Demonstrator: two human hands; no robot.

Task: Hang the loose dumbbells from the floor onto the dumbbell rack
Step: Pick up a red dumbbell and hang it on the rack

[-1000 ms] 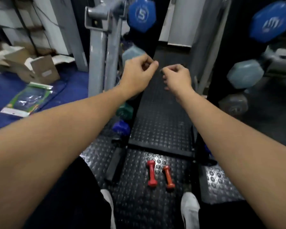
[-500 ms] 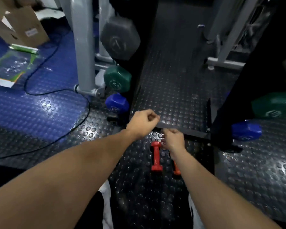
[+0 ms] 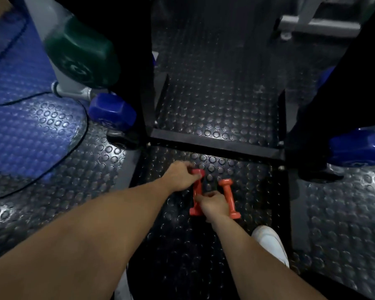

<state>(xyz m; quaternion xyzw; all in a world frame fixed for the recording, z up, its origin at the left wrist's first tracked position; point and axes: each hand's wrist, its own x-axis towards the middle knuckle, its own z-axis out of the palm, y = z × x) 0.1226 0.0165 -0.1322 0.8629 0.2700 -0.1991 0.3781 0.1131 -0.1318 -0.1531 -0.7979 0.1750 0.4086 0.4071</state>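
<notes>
In 1 second you brought both hands down from the level of the rack to the floor. Your left hand (image 3: 179, 175) closed its fingers on the upper head of the left small red dumbbell (image 3: 197, 192), and your right hand (image 3: 214, 205) lay curled over the handles between the 2; I cannot tell if it already held the right small red dumbbell (image 3: 228, 198). Both dumbbells lay on the black studded rubber floor mat (image 3: 214, 109), just before the black metal dumbbell rack (image 3: 217, 146). In my judgement the pickup was starting; hanging was not yet done.
</notes>
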